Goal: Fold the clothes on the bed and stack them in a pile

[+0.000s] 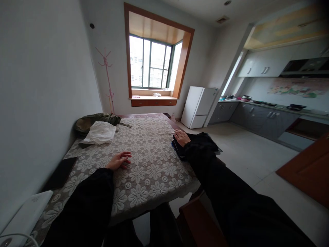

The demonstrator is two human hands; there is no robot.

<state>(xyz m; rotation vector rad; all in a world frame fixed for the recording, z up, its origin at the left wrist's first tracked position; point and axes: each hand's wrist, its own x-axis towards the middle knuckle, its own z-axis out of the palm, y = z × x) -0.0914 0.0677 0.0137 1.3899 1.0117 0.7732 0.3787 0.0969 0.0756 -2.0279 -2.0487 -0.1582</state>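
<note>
Head view: right hand (182, 137), fingers flat and together, presses dark cloth (203, 145); left hand (118, 160) rests spread on tablecloth (149, 164).

Dark clothing pile (205, 145): black fabric with a blue layer showing at its near-left edge, bunched, lying on the right edge of the floral lace tablecloth (144, 161), partly overhanging it. Right hand (182, 137) rests flat on it.

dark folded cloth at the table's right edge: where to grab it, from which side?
Take the dark folded cloth by its outer part that overhangs the table edge, coming from the right, floor side. The right hand already lies flat on its inner end, and the overhang probably leaves room beneath for a pinch grip.
</note>
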